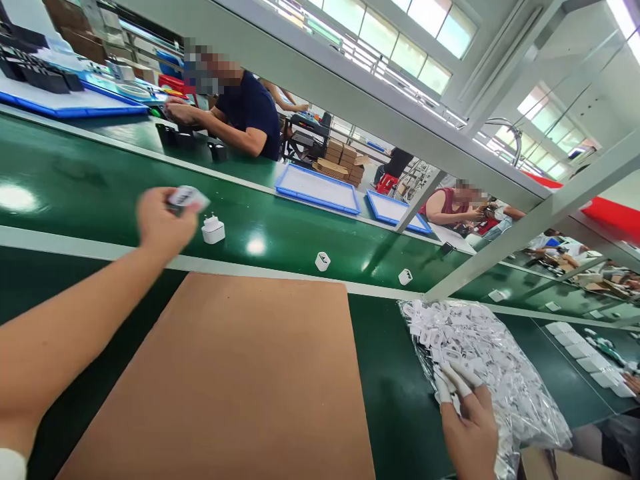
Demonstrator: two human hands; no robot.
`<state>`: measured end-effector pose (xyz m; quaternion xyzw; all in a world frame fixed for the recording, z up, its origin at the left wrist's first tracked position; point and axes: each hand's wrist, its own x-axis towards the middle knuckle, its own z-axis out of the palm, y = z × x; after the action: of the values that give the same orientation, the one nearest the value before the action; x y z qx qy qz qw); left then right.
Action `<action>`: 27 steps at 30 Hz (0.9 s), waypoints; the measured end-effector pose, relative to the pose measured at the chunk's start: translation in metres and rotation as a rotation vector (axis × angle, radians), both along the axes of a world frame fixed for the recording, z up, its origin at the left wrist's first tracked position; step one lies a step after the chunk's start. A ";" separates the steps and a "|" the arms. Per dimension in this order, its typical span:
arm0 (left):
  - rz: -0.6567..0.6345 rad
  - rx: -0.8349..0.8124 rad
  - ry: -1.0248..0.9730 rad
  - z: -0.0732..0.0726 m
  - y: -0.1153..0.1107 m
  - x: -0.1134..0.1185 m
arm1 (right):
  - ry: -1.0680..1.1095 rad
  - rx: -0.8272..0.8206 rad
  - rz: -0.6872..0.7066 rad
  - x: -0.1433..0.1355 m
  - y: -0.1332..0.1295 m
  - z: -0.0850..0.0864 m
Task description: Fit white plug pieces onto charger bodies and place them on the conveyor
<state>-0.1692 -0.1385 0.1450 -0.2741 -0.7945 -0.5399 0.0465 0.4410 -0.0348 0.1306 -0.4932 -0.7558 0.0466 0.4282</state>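
Over the green belt at the left, my left hand (167,223) is closed round a small white piece (187,198) with dark markings. Just right of it a white charger (213,229) rests on the belt with its prongs up. My right hand (470,420) has white covers on its fingertips and reaches into a clear plastic bag (525,380) full of small white parts. Its fingertips lie among the parts; whether they grip one cannot be made out. A brown cardboard sheet (270,373) lies on the dark green table between my hands.
More white chargers (323,261) stand spaced along the belt (270,233). Blue-rimmed trays (317,189) lie beyond it. A slanting metal post (500,250) rises behind the bag. Across the belt a person (245,117) handles parts. White boxes (590,357) line up at the right, near another person's hand.
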 end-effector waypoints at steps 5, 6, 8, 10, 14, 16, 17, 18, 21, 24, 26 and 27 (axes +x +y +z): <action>-0.298 -0.100 -0.068 -0.014 0.081 0.132 | 0.564 -0.439 0.274 -0.067 -0.007 0.002; -0.350 -0.126 -0.094 -0.018 0.096 0.157 | 0.655 -0.521 0.274 -0.078 -0.009 0.002; -0.341 -0.163 -0.198 -0.025 0.122 0.195 | 0.805 -0.667 0.267 -0.093 -0.014 0.003; -0.292 -0.188 -0.271 -0.028 0.141 0.217 | 0.961 -0.825 0.301 -0.100 -0.021 0.007; -0.242 -0.214 -0.302 -0.027 0.162 0.223 | 1.152 -1.063 0.367 -0.092 -0.033 0.015; -0.231 -0.220 -0.286 -0.024 0.164 0.221 | 1.166 -1.106 0.383 -0.083 -0.036 0.016; -0.232 -0.220 -0.271 -0.023 0.162 0.222 | 1.155 -1.111 0.387 -0.078 -0.036 0.016; -0.245 -0.220 -0.250 -0.021 0.158 0.225 | 1.135 -1.105 0.388 -0.073 -0.036 0.015; -0.375 -0.220 -0.164 -0.023 0.131 0.242 | 1.051 -1.019 0.378 -0.062 -0.034 0.009; -0.607 -0.254 -0.068 -0.034 0.086 0.261 | 0.905 -0.915 0.366 -0.055 -0.033 0.001; -0.779 -0.295 -0.019 -0.042 0.054 0.269 | 0.756 -0.853 0.365 -0.053 -0.033 -0.005; -0.848 -0.319 -0.008 -0.045 0.040 0.273 | 0.662 -0.807 0.380 -0.053 -0.032 -0.008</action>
<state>0.1034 -0.0985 0.0996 -0.5770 -0.6853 -0.3833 -0.2248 0.3883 -0.0668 0.1228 -0.4320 -0.5789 0.5613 0.4039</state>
